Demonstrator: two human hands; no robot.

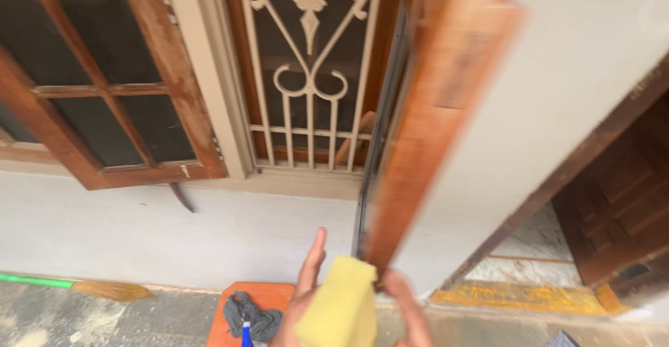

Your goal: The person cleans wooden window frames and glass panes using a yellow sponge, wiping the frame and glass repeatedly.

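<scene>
the left hand (306, 298) rises from the bottom edge of the view, thumb pointing up, fingers wrapped round a yellow sponge (341, 305); the sponge sits upright against the palm, just below the lower corner of an open wooden shutter (432, 124); the right hand (408, 312) shows only blurred fingers beside the sponge's right edge, close to the shutter's bottom end; whether it grips anything cannot be told; beneath the left hand stands an orange stool (261, 298) with a grey cloth (252, 315) heaped on it and a blue handle (246, 334) poking up at the frame's edge; behind the hands runs a pale grey wall (174, 228); above it a window with a cream metal grille (310, 75) between the blurred shutter and a second, glazed wooden shutter (104, 89) swung out to the left; a broom (104, 290) with a green handle lies on the floor at far left; a dark wooden door (620, 207) stands open at right.
</scene>
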